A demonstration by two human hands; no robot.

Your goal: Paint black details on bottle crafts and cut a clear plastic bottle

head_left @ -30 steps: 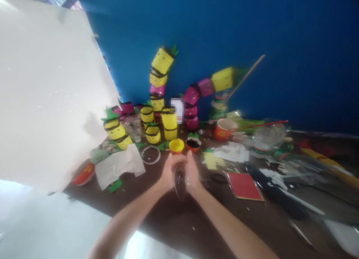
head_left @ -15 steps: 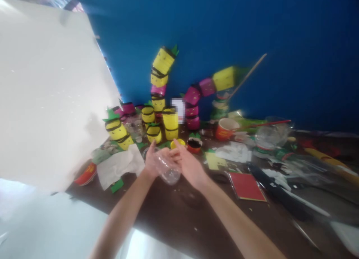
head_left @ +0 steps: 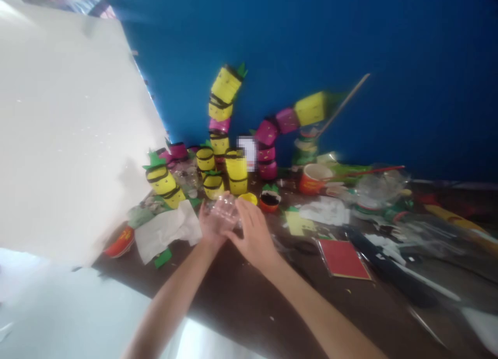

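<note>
Between my hands, above the front of the dark table, is a clear plastic piece that looks like part of a bottle (head_left: 224, 207). My left hand (head_left: 211, 230) is closed around its left and lower side. My right hand (head_left: 254, 235) curves along the right side, fingers against the plastic. Its rim and exact shape are blurred. Just behind my hands stand yellow cups with black bands (head_left: 213, 187), and a small red container with dark contents (head_left: 270, 199) is at the right.
Stacked yellow and magenta cups lean against the blue wall (head_left: 350, 47). On the right are a red paper cup (head_left: 311, 179), crumpled white paper (head_left: 324, 211), a red square packet (head_left: 344, 258) and plastic scraps. White paper (head_left: 167, 229) and a tipped red cup (head_left: 120, 242) are left.
The clear plastic piece has turned in my hands; its end that pointed down toward me now sits higher. My right hand has shifted round its side, thumb spread lower.
</note>
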